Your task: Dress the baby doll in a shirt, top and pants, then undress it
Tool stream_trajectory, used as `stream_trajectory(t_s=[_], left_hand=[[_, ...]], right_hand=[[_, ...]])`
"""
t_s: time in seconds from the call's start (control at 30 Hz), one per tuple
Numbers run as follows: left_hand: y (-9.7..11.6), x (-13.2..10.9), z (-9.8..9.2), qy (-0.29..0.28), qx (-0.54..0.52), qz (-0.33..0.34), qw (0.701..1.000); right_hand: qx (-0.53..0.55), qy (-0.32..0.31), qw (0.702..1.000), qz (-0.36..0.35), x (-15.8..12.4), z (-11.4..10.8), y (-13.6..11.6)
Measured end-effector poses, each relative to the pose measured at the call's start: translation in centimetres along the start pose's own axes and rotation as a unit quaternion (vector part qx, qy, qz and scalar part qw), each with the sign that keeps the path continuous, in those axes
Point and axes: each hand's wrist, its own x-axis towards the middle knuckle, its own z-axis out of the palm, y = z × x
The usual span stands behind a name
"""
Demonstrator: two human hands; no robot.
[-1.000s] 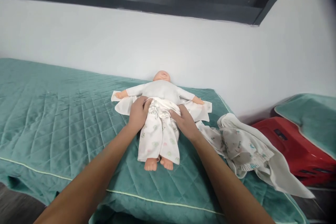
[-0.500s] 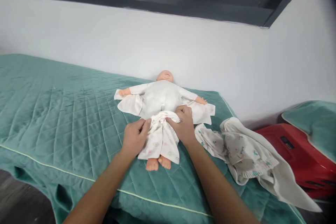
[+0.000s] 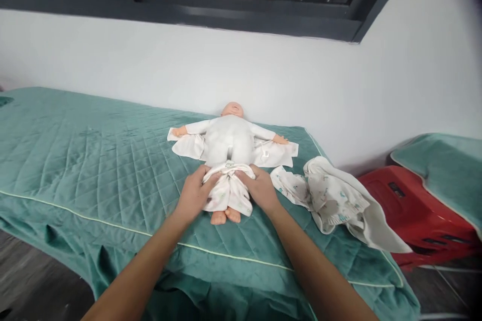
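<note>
A baby doll (image 3: 230,135) with a white body lies on its back, head toward the wall and arms spread over an opened white garment (image 3: 276,153). Small patterned white pants (image 3: 228,193) cover its legs, with both feet (image 3: 226,216) showing below the cuffs. My left hand (image 3: 196,191) grips the left side of the pants' waistband, thumb on top. On the right side of the waistband my right hand (image 3: 260,188) is closed in the same way. The fingertips under the cloth are hidden.
The doll lies on a green quilted cover (image 3: 113,160). To the right, patterned clothing and white cloth (image 3: 335,195) lie in a heap. Beyond that stands a red plastic object (image 3: 417,210) partly under green fabric (image 3: 444,170). A white wall (image 3: 188,70) and barred window rise behind.
Both hands have shifted on the waistband, the right one farther out to the side. The waistband looks wider, and the view has moved slightly.
</note>
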Motion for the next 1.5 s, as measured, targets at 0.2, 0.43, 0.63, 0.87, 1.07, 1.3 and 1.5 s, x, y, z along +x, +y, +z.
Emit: stream_trajectory(t_s=[0.2, 0.43, 0.63, 0.87, 1.07, 1.3, 1.5], left_hand=[[0.1, -4.4, -0.4, -0.085, 0.041, 0.069, 0.993], [-0.1, -5.0, 0.3, -0.057, 0.18, 0.174, 0.966], [0.4, -4.4, -0.9, -0.096, 0.251, 0.201, 0.942], [1.1, -5.2, -3.0, -0.149, 0.226, 0.16, 0.949], [2.6, -6.0, -5.4, -0.203, 0.159, 0.086, 0.962], [7.0, -5.5, -8.7, -0.368, 0.04, 0.059, 0.927], [10.0, -3.0, -12.1, -0.579, 0.031, 0.052, 0.813]], right_hand=[[-0.004, 0.02, 1.0, -0.002, 1.5, 0.2, 0.1], [-0.066, -0.064, 0.995, -0.045, -2.9, -1.5, -2.1], [-0.139, -0.194, 0.961, -0.138, -6.2, -3.6, -5.2], [-0.233, -0.203, 0.939, -0.15, -6.7, -3.9, -6.4], [-0.152, -0.25, 0.952, -0.091, -7.3, -5.1, -8.5], [-0.077, -0.429, 0.9, 0.026, -6.0, -6.9, -11.9], [-0.076, -0.471, 0.878, 0.043, -5.5, -8.0, -14.3]])
